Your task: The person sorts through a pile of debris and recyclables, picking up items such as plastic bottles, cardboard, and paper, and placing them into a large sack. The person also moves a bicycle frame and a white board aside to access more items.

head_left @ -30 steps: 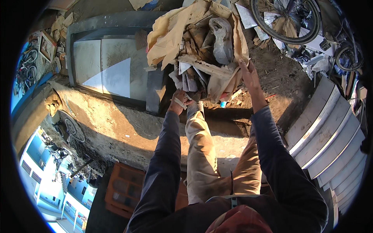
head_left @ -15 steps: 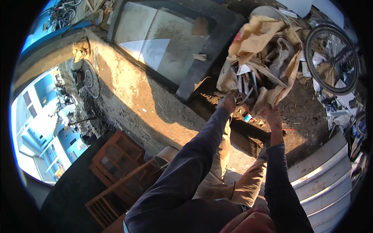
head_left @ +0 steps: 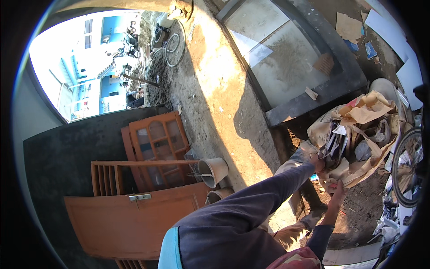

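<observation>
A heap of crumpled brown paper sacks and cardboard scraps (head_left: 358, 134) fills the right of the head view. My left hand (head_left: 319, 163), at the end of a dark blue sleeve, grips the heap's lower left edge. My right hand (head_left: 338, 188) holds the heap from below, fingers curled on a brown sack flap. My trouser legs and a shoe (head_left: 304, 154) show beneath my arms, standing on dirt.
A sunlit concrete ledge (head_left: 215, 98) runs up the middle beside a framed glass pane (head_left: 286, 54). Orange wooden doors and window frames (head_left: 148, 179) lean at the lower left, with two buckets (head_left: 214, 171) near them. A bicycle wheel (head_left: 405, 170) stands at the right edge.
My view has swung left, so the sack heap has slid from the top centre to the right. Both hands stay on the heap. Orange doors and buckets have come into view.
</observation>
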A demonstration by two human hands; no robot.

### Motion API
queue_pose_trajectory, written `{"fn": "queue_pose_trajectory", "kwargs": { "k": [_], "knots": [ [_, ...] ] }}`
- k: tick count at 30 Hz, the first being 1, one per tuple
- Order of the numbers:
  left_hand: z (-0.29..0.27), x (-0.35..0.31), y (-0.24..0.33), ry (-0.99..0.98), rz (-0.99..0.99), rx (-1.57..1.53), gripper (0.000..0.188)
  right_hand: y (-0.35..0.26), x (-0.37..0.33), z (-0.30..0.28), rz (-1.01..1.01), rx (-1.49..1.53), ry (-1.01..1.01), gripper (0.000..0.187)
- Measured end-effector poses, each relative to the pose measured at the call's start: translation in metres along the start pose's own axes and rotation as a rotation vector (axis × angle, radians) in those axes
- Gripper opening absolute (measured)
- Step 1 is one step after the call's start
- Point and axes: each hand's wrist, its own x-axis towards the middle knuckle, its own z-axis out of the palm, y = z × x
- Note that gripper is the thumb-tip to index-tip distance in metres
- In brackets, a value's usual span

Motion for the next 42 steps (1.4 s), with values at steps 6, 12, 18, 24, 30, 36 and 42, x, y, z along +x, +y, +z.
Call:
{"fn": "queue_pose_trajectory", "kwargs": {
  "k": [6,12,18,24,30,36,42],
  "knots": [
    [-0.02,-0.076,0.04,0.232,-0.21,-1.152,0.028,-0.026,-0.019,-0.007,-0.147,-0.281,-0.004,0.068],
    [-0.022,-0.074,0.035,0.015,-0.375,-1.201,0.038,-0.115,-0.087,0.037,-1.077,-0.57,0.347,0.052],
    [-0.005,-0.072,0.033,0.06,-0.089,-1.671,0.044,-0.158,-0.068,0.155,-1.482,-1.234,-0.159,0.044],
    [-0.028,-0.075,0.034,0.251,-0.332,-1.515,0.052,-0.147,-0.017,0.122,-1.369,-1.663,-0.276,0.043],
    [-0.046,-0.058,0.071,0.462,-0.339,-1.386,0.044,-0.13,-0.007,0.058,-1.368,-1.644,-0.186,0.04],
    [-0.054,-0.06,0.109,0.575,-0.202,-1.264,0.026,-0.121,0.027,0.048,-1.549,-1.433,-0.154,0.042],
    [-0.08,-0.051,0.096,0.606,-0.237,-1.229,0.018,-0.118,0.015,0.08,-1.461,-1.484,-0.128,0.037]
  ]
}}
